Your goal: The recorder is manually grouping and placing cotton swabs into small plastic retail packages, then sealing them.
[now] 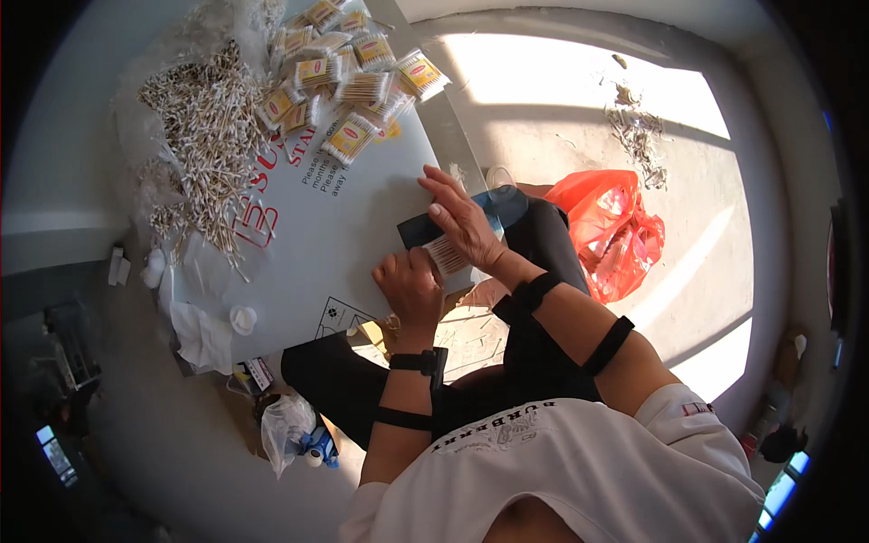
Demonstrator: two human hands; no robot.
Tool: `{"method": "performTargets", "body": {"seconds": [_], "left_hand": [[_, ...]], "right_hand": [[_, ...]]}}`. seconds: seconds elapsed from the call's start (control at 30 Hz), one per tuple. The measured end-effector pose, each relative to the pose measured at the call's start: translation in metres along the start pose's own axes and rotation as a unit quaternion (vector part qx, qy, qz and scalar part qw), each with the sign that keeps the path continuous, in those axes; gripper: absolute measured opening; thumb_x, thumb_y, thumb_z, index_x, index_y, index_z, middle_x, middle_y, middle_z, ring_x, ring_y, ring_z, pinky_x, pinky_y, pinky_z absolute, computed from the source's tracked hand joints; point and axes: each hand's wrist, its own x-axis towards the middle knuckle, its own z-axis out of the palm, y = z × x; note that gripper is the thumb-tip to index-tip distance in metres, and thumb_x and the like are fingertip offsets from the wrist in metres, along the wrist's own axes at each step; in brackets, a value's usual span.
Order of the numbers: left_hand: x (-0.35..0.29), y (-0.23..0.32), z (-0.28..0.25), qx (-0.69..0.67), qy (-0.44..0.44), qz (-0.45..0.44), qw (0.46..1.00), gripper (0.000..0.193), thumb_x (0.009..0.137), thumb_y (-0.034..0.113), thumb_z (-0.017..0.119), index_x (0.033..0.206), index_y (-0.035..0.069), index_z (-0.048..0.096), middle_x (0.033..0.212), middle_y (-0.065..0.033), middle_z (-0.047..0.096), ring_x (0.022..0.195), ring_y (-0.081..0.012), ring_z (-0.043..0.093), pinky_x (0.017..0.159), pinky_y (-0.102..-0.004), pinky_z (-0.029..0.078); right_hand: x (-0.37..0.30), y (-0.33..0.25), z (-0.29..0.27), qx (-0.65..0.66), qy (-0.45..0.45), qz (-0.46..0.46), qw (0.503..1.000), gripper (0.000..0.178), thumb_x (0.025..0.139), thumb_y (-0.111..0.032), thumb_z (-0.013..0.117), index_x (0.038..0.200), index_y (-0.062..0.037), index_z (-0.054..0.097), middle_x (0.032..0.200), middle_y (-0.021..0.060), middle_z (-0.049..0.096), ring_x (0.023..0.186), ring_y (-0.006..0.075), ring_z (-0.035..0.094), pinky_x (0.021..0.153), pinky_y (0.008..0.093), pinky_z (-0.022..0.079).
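Note:
A bundle of cotton swabs (pixel 445 256) lies between my hands at the near right edge of the grey board. My left hand (pixel 412 285) is closed, its curled fingers gripping the bundle's left end. My right hand (pixel 463 222) has its fingers stretched out, and its palm lies against or just over the bundle's right side; contact cannot be made out. Partly under the right hand is a dark blue flat piece (pixel 416 231). Farther off, several clear packs of swabs with yellow labels (pixel 350 138) are heaped beside a large pile of loose cotton swabs (pixel 213 136).
Clear plastic film (pixel 136 149) surrounds the loose swabs. Crumpled white tissue (pixel 201 335) lies at the board's near left corner. A red plastic bag (pixel 611 235) stands on the floor at right, with scattered debris (pixel 638 136) beyond. Below the board is a whitish plastic bag (pixel 287 430).

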Motion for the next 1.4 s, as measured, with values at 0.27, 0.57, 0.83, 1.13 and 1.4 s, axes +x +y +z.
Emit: {"method": "performTargets", "body": {"seconds": [0.27, 0.57, 0.83, 1.13, 1.4], "left_hand": [[0.001, -0.004, 0.003, 0.055, 0.017, 0.019, 0.998, 0.015, 0.079, 0.005, 0.058, 0.071, 0.009, 0.046, 0.069, -0.0078, 0.052, 0.073, -0.0301, 0.051, 0.065, -0.0439, 0.036], [-0.01, 0.019, -0.022, -0.377, 0.016, -0.239, 0.895, 0.03, 0.1, 0.021, 0.047, 0.074, 0.007, 0.043, 0.072, -0.0006, 0.046, 0.071, -0.0123, 0.047, 0.063, -0.0302, 0.041], [-0.011, 0.047, -0.037, -0.59, 0.071, -0.294, 0.749, 0.03, 0.101, 0.022, 0.045, 0.075, 0.008, 0.042, 0.072, 0.0054, 0.041, 0.068, -0.005, 0.037, 0.064, -0.021, 0.035], [-0.003, 0.042, -0.063, -0.515, 0.083, -0.307, 0.796, 0.013, 0.094, 0.017, 0.058, 0.101, 0.006, 0.059, 0.104, -0.0014, 0.058, 0.092, -0.0085, 0.052, 0.075, -0.0241, 0.041], [0.044, 0.045, -0.103, -0.338, -0.098, 0.08, 0.933, 0.04, 0.066, 0.008, 0.078, 0.103, 0.005, 0.063, 0.105, -0.0077, 0.062, 0.104, -0.0247, 0.054, 0.089, -0.0366, 0.044]], "right_hand": [[-0.06, 0.004, -0.024, 0.271, 0.272, 0.234, 0.893, 0.024, 0.097, -0.02, 0.053, 0.108, 0.0011, 0.059, 0.093, 0.0051, 0.064, 0.083, 0.0106, 0.062, 0.073, 0.0236, 0.05], [-0.095, -0.027, -0.014, 0.341, 0.181, 0.366, 0.847, 0.027, 0.081, -0.022, 0.076, 0.094, -0.0015, 0.063, 0.075, 0.0011, 0.062, 0.061, 0.0084, 0.054, 0.05, 0.0214, 0.039], [-0.096, -0.04, -0.001, 0.547, 0.121, 0.305, 0.771, 0.014, 0.083, -0.015, 0.073, 0.09, -0.0054, 0.066, 0.071, -0.0013, 0.057, 0.054, 0.0048, 0.045, 0.044, 0.0199, 0.031], [-0.09, -0.059, -0.005, 0.3, 0.137, 0.01, 0.944, 0.022, 0.08, 0.002, 0.069, 0.102, 0.0025, 0.066, 0.093, 0.0034, 0.057, 0.077, 0.0079, 0.055, 0.066, 0.0218, 0.045], [-0.089, -0.058, -0.017, 0.24, 0.082, -0.002, 0.967, 0.028, 0.078, 0.007, 0.065, 0.106, 0.0024, 0.065, 0.106, 0.0077, 0.056, 0.092, 0.0114, 0.059, 0.076, 0.0219, 0.049]]}}
